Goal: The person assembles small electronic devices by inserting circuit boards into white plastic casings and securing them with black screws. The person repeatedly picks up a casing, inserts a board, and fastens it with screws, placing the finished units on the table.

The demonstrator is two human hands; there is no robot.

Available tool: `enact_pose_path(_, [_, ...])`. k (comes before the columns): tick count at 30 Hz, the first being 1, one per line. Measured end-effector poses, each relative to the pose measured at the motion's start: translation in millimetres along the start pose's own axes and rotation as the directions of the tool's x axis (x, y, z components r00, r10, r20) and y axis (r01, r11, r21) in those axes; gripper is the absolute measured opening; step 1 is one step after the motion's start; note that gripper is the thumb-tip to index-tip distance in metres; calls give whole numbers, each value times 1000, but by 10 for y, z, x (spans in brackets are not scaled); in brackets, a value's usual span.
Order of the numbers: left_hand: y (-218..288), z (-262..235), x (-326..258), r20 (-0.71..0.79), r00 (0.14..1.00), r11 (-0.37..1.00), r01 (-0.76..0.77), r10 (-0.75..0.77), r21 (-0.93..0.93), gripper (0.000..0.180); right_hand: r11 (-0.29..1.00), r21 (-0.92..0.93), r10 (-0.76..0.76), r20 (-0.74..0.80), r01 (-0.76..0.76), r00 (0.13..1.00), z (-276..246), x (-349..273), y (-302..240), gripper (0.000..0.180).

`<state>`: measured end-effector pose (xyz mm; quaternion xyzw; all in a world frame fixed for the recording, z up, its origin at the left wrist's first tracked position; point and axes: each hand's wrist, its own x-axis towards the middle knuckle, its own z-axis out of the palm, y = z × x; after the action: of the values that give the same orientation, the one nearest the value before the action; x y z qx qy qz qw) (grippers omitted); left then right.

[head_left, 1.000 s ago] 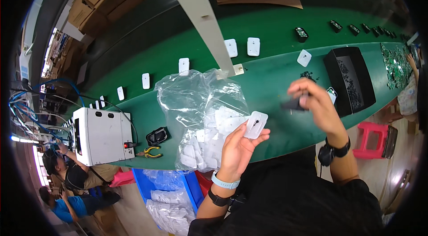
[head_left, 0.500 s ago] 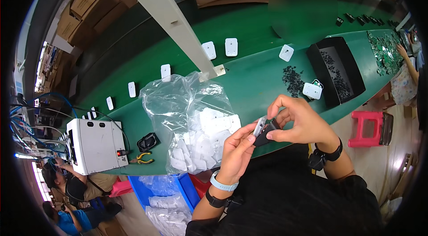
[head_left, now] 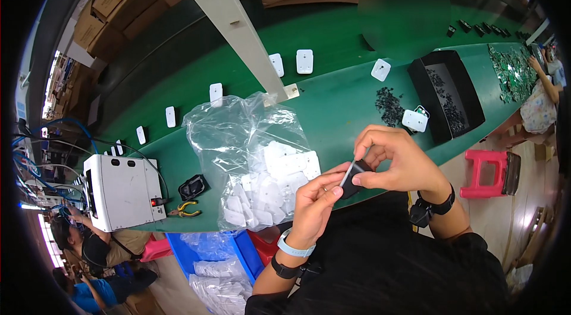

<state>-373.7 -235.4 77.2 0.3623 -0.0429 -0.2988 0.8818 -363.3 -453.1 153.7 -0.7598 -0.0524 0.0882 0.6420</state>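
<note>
Above the near edge of the green table, both my hands are closed on a small device housing (head_left: 354,180), a black shell against a thin white cover. My left hand (head_left: 315,203) pinches its lower left end between thumb and fingers. From the right, my right hand (head_left: 399,160) grips the black shell, thumb on its face and fingertips at the upper edge. The inside of the housing is hidden. Left of my hands, a clear plastic bag (head_left: 208,127) holds many white covers (head_left: 279,166). Past my right hand lies a white cover with a green board (head_left: 416,120).
A black tray (head_left: 425,98) of small black parts stands at right, beside a loose pile (head_left: 388,107) of them. At left are a white machine (head_left: 122,191), yellow-handled pliers (head_left: 185,210) and a black casing (head_left: 193,186). A post (head_left: 232,23) rises behind; white covers line the belt (head_left: 333,35).
The black shell and white cover have come together; the green board seen between them before is now hidden. White covers on the belt have shifted slightly left.
</note>
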Motion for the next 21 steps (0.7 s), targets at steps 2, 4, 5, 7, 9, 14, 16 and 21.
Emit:
enact_pose_path(2, [4,10,13,1,1000,999,-15,14,39,29,1000,-16,-9,7,9,1000,-4,-17,-15,30])
enact_pose_path(4, [8,25,21,6,999,996,-38,38,77,28,1000,-21,-10,12,10,1000,-10,-31,-24,30])
enact_pose_path(5, [9,34,23,10,999,994,-54,53,96,28,1000,-18,-7,14,7,1000,-12,-36,-24,30])
enact_pose_path(7, [28,48,22,17,996,986,-87,86,143,28,1000,4,-3,19,3,1000,-17,-35,-34,31])
enact_pose_path(9, [46,59,26,28,993,974,-119,116,193,30,999,36,1,20,-2,1000,-25,-33,-43,31])
enact_pose_path(14, [41,81,7,37,969,818,-228,246,528,20,971,79,-223,-57,227,973,-40,-50,149,27])
enact_pose_path(16, [34,157,-9,84,941,577,-271,329,771,14,947,160,-269,-87,280,959,18,-47,240,25])
enact_pose_path(21, [76,264,6,129,858,463,-388,497,797,15,891,318,-277,-187,325,943,238,-63,318,22])
